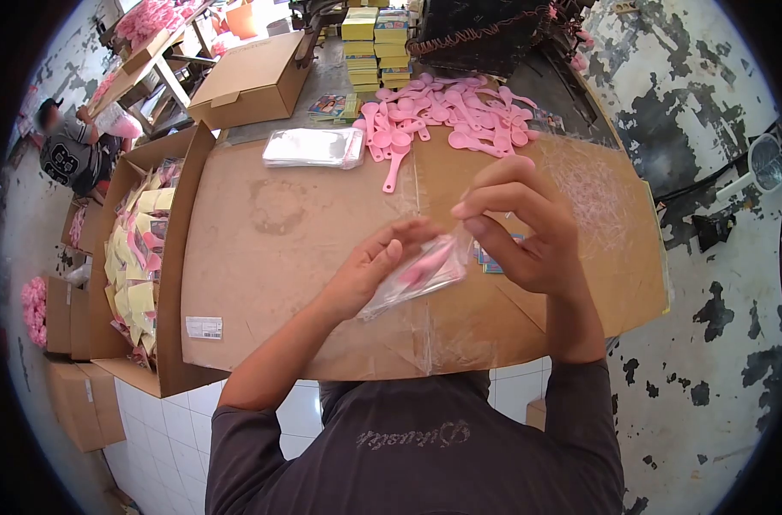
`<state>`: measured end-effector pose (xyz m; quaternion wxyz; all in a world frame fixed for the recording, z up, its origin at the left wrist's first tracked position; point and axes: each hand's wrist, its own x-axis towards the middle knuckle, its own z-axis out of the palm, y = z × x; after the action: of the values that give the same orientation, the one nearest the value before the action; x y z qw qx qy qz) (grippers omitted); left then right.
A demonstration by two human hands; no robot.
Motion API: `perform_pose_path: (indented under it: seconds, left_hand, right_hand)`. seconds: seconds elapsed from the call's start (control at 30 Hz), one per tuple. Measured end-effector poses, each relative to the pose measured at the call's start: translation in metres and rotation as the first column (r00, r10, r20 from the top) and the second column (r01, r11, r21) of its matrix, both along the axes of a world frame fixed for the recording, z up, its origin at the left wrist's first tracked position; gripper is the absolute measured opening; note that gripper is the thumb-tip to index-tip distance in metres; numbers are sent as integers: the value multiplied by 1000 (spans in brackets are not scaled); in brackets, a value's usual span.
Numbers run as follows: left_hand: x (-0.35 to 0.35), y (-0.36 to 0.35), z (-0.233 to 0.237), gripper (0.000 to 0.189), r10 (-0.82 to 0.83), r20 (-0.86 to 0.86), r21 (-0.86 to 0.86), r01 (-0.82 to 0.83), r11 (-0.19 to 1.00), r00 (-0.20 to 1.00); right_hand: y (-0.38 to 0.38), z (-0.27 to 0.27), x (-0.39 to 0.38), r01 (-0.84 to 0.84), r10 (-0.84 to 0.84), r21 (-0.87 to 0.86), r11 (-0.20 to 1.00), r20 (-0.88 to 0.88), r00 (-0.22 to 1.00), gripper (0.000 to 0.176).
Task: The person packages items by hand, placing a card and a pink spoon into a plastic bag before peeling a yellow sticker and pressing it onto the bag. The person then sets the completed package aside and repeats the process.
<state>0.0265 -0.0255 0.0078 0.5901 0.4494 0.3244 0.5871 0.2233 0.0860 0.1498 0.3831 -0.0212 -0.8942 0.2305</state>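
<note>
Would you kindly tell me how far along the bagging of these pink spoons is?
Done: the box at the left holds many filled packets. In hand: the left hand and right hand hold a clear bag with a pink spoon inside. Left: a pile of loose spoons and a stack of empty bags remain.

bag [406,290]: small clear plastic sleeve, shiny, crinkled, slanted with low end left and high end right
spoon [427,264]: pink plastic, inside the bag, lying along its slant; outline blurred
hold: left hand [369,275] grips the bag's lower part, right hand [520,227] pinches its upper end
place: mid-view, above the brown cardboard sheet [279,257]
</note>
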Motion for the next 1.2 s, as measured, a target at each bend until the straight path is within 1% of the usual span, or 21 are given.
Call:
perform_pose_path:
  seconds: [0.03, 0.07, 0.1, 0.13, 0.2, 0.23, 0.33, 0.4, 0.43, 0.5, 0.53, 0.63, 0.7, 0.73, 0.8, 0.9, 1.0, 1.1, 1.13, 1.2]
  left_hand:
    - [-3, 0, 4, 54, 55, -99, 50, -50, 998, 994]
    - [-6, 1, 10, 52, 114, -195, 105, -95, 990, 974]
    - [-6, 0, 18, 50, 172, -216, 114, -150, 982, 961]
    - [-6, 0, 22, 51, 206, -275, 139, -173, 975, 939]
    - [-6, 0, 28, 54, 283, -378, 198, -222, 955, 881]
    - [-6, 1, 30, 57, 296, -425, 220, -220, 950, 856]
    - [-7, 8, 42, 64, 340, -546, 281, -215, 935, 765]
    - [-1, 11, 52, 65, 376, -599, 314, -225, 922, 707]
    - [1, 13, 56, 63, 413, -605, 367, -222, 903, 681]
    - [5, 18, 62, 58, 488, -607, 472, -209, 856, 627]
    - [8, 20, 63, 55, 447, -591, 421, -215, 881, 671]
    - [12, 22, 62, 47, 314, -515, 263, -202, 943, 798]
    - [14, 21, 59, 43, 217, -436, 164, -160, 973, 873]
    - [15, 21, 59, 43, 210, -390, 147, -165, 975, 896]
    - [19, 20, 58, 42, 199, -296, 112, -172, 979, 934]
    - [23, 16, 56, 44, 276, -363, 154, -235, 960, 890]
    - [26, 14, 52, 47, 365, -499, 261, -265, 928, 786]
    - [26, 12, 54, 42, 394, -633, 308, -250, 918, 666]
    - [26, 11, 57, 43, 380, -680, 299, -236, 924, 627]
    - [28, 8, 61, 44, 345, -765, 275, -208, 938, 543]
  right_hand:
    - [1, 7, 1, 64, -55, 185, 981, -53, 997, 13]
    - [2, 8, 1, 107, -103, 253, 961, -29, 994, 14]
    - [3, 9, 2, 146, -152, 321, 936, -9, 988, 14]
    - [4, 10, 2, 184, -202, 388, 903, 8, 979, 15]
    - [17, 4, 4, 243, -324, 451, 859, 110, 940, 12]
    - [22, -1, 4, 268, -382, 482, 834, 157, 911, 11]
    - [25, -6, 2, 274, -287, 269, 923, 9, 958, 9]
    - [19, -3, 1, 248, -258, 168, 954, 40, 965, 8]
    - [16, -2, 0, 236, -243, 118, 964, 51, 969, 7]
    - [13, -4, -2, 218, -224, 113, 969, 37, 974, 6]
    - [13, -5, -2, 209, -214, 111, 972, 31, 976, 6]
    - [13, -7, 3, 195, -203, 94, 976, 84, 976, 9]
    - [13, -12, 1, 264, -266, 156, 952, -5, 964, 12]
    - [13, -13, 0, 299, -295, 186, 936, -52, 954, 13]
    - [6, -11, 2, 302, -302, 297, 906, -48, 952, 17]
    - [-1, -15, 0, 326, -348, 443, 835, -34, 937, 19]
    - [1, -25, -7, 347, -390, 562, 750, -47, 920, 21]
    - [5, -37, -9, 331, -409, 658, 676, -37, 912, 22]
    - [7, -40, -10, 318, -414, 687, 653, -28, 910, 22]
    - [13, -46, -13, 322, -420, 624, 712, 11, 907, 21]
